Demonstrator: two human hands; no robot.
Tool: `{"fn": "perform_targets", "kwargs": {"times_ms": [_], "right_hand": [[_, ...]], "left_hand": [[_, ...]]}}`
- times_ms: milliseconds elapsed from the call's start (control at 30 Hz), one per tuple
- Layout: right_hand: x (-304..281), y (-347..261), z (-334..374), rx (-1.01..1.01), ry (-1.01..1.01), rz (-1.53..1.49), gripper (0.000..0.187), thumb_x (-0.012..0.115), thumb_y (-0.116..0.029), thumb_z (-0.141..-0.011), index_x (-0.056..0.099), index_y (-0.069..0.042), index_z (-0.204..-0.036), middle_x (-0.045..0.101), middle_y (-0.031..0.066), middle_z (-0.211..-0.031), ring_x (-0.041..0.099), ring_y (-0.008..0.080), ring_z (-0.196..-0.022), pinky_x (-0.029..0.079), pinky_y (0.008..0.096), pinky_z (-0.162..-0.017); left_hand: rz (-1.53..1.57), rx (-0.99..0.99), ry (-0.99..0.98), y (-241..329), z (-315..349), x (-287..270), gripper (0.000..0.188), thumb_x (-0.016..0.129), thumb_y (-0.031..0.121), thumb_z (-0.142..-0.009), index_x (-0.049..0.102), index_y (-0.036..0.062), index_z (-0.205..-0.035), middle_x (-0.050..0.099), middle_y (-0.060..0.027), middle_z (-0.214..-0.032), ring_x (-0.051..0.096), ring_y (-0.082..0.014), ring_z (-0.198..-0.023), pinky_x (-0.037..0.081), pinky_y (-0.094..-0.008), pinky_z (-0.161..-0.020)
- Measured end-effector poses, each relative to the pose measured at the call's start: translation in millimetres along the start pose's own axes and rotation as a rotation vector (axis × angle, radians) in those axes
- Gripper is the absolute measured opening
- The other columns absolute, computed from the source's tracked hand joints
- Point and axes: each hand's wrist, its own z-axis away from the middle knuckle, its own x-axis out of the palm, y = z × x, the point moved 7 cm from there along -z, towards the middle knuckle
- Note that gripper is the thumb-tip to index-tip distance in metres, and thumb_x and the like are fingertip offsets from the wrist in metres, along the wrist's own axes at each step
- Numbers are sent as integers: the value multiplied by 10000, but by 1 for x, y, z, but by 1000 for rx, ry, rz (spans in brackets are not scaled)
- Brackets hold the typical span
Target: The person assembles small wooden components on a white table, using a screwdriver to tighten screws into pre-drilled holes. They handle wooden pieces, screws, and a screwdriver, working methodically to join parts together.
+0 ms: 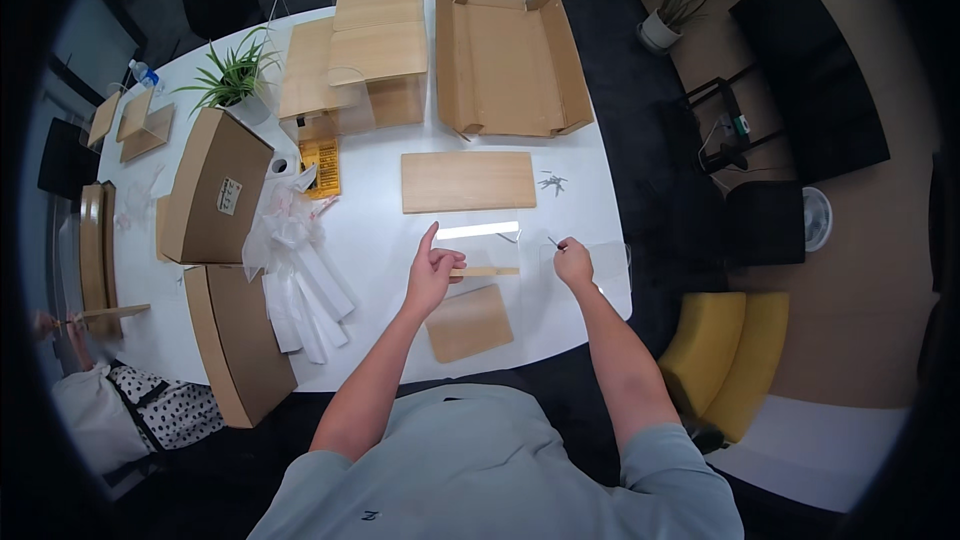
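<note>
In front of me on the white table, my left hand has its index finger stretched out. Its thumb and other fingers are curled at the left end of a narrow strip of pale wood, which looks like a board on edge. Next to it, a clear plastic panel catches a bright reflection. My right hand is closed on a thin, dark, rod-like tool, its exact kind too small to tell. Under that hand lies another clear sheet. A small wooden board lies nearer me.
Beyond my hands are a wooden board, several screws and an open cardboard tray. Cardboard boxes and plastic wrapping stand left, near a potted plant. Another person's hand is at far left.
</note>
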Motion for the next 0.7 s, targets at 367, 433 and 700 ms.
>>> {"fn": "perform_targets", "kwargs": {"times_ms": [367, 433, 700], "right_hand": [[71, -35, -58, -475, 4, 131, 183, 576, -22, -858, 682, -69, -1000, 634, 143, -1011, 612, 330, -989, 509, 463, -837], [73, -35, -61, -503, -14, 135, 180, 570, -20, -853, 682, -67, -986, 631, 138, -1012, 611, 322, -988, 499, 456, -833], [56, -50, -33, -855, 10, 127, 137, 617, -95, -870, 668, -68, -994, 595, 107, -1037, 573, 274, -1016, 451, 429, -870]], "left_hand": [[-103, -69, 127, 8, 8, 3, 617, 480, 43, -1050, 202, 89, -1599, 688, -140, -1154, 678, -199, -1042, 627, -374, -863], [-115, -92, 131, 5, 8, 1, 602, 491, 52, -1051, 227, 86, -1592, 688, -140, -1157, 675, -198, -1051, 624, -376, -871], [-74, -130, 140, 2, 5, 3, 565, 505, 67, -1050, 277, 61, -1567, 691, -140, -1149, 677, -196, -1038, 621, -372, -880]]}}
